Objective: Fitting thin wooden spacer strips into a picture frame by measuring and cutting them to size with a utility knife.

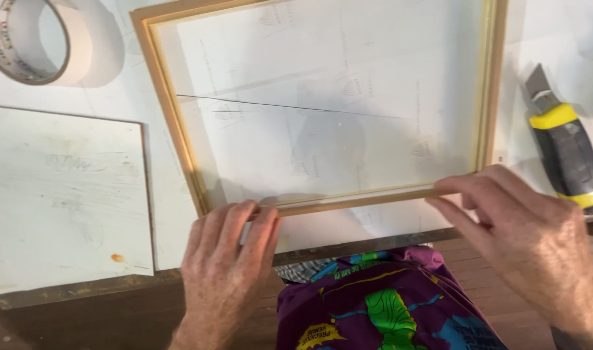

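A light wooden picture frame lies flat on a white work surface, with a clear pane inside it. My left hand rests its fingertips on the frame's near rail at the left corner. My right hand pinches the same near rail close to the right corner, thumb and fingers on either side of the thin wood. Both hands sit at the table's front edge.
A roll of pale tape lies at the back left. A white board lies left of the frame. A grey and yellow utility knife lies at the right. Purple printed fabric shows below the table edge.
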